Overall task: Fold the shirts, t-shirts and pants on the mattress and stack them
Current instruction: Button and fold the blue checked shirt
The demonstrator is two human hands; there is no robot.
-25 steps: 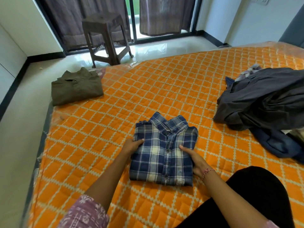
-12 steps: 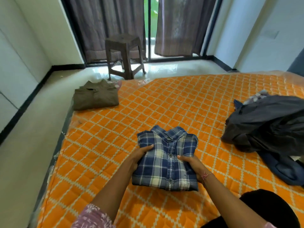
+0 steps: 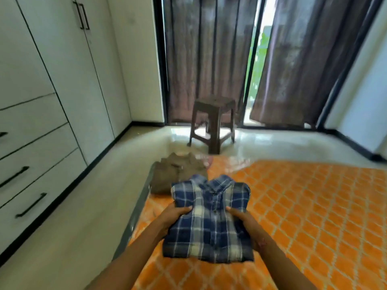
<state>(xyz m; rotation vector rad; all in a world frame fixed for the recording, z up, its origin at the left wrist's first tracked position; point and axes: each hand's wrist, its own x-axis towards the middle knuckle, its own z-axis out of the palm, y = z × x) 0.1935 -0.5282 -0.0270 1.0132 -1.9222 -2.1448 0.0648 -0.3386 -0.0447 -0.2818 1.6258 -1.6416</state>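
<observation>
A: Where's the plaid shirt (image 3: pixel 209 218)?

B: Folded, collar pointing away, held between both hands above the orange mattress (image 3: pixel 314 206). Its far edge overlaps the olive shirt (image 3: pixel 176 172) in the picture; I can't tell whether they touch.

A: And the hands?

B: The left hand (image 3: pixel 173 216) grips the shirt's left side, thumb curled over the top, fingers underneath. The right hand (image 3: pixel 249 225) does the same on the right side, thumb on top. Both are closed round the cloth.

A: The olive one?

B: Folded too, lying at the mattress's far left corner, near the edge.

A: Beyond that?

B: A brown stool (image 3: pixel 213 122) on the glossy floor, just past the corner. Behind it hang dark curtains (image 3: pixel 205 59) with a bright gap. White cupboards (image 3: pixel 52 91) with black handles line the left wall.
</observation>
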